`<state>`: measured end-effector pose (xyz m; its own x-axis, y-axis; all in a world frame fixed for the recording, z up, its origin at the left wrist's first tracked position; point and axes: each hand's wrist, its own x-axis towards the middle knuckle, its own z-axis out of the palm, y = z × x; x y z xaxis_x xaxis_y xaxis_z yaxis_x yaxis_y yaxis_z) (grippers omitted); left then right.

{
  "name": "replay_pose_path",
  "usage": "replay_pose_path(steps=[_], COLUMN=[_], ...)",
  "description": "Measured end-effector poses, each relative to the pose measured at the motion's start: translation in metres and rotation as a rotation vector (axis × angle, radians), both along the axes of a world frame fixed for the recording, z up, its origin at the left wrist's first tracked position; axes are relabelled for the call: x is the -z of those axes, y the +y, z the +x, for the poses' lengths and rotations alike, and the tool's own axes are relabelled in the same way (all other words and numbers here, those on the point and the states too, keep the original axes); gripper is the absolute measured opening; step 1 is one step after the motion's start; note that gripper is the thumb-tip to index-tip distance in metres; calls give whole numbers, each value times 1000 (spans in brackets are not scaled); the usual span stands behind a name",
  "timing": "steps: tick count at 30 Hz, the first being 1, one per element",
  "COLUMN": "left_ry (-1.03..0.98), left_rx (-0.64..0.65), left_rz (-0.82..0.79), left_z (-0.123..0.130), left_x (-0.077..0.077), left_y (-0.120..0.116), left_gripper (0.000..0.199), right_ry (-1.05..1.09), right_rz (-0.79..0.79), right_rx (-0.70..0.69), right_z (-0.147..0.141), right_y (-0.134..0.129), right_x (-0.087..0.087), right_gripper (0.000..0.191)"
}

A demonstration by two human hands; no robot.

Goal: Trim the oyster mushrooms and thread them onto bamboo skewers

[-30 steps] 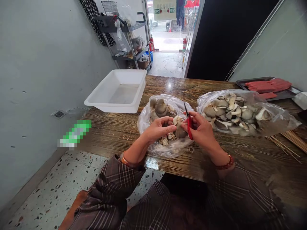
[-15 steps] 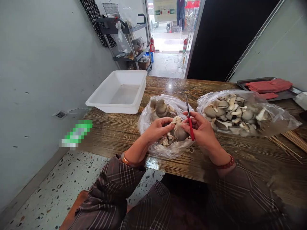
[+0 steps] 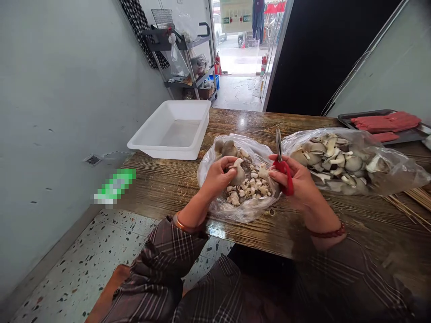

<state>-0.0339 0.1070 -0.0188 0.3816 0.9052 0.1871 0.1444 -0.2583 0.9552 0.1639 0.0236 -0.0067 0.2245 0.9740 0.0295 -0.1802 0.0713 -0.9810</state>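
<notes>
My left hand (image 3: pixel 220 176) pinches a grey-capped oyster mushroom (image 3: pixel 239 173) between thumb and fingers, pale stem upward. Red-handled scissors (image 3: pixel 284 176) sit in my right hand (image 3: pixel 298 184), blades pointing up and away. At the right thumb and fingertips I also see another mushroom (image 3: pixel 275 187), partly covered by the hand. Both hands are over an open clear plastic bag (image 3: pixel 225 213). Inside it lie pale cut stem pieces (image 3: pixel 253 185) and, at the far left, whole mushrooms (image 3: pixel 229 148).
A white plastic tub (image 3: pixel 164 150) stands at the back left of the wooden table (image 3: pixel 161 188). To the right lies a second bag of loose mushrooms (image 3: pixel 336 157). Behind it is a dark tray (image 3: pixel 346 117) with pink-red items; wooden skewers (image 3: pixel 409 208) lie at the right edge.
My hands have come apart, each with a mushroom, after being together at one cluster. The scissors moved right with my right hand, uncovering the stem pieces. The view shifted slightly.
</notes>
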Motion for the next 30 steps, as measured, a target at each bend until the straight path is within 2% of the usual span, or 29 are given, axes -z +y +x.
replay_pose_path(steps=[3, 6, 10, 14, 22, 30], left_ry=[-201, -312, -342, -334, -256, -200], left_rx=[70, 123, 119, 127, 199, 189], left_rz=[-261, -377, -384, -403, -389, -348], left_z=[-2, -1, -1, -1, 0, 0], left_x=[0, -3, -6, -5, -7, -9], left_y=[1, 0, -2, -2, -6, -9], left_gripper=[31, 41, 41, 44, 39, 34], right_ry=[-122, -345, -645, -840, -962, -1067], right_rz=[-8, 2, 85, 173, 272, 254], right_rx=[-15, -103, -105, -45, -62, -69], right_z=[4, 2, -2, -3, 0, 4], right_y=[2, 4, 4, 1, 1, -2], right_x=[4, 13, 22, 19, 18, 15], right_gripper=[52, 54, 47, 41, 40, 37])
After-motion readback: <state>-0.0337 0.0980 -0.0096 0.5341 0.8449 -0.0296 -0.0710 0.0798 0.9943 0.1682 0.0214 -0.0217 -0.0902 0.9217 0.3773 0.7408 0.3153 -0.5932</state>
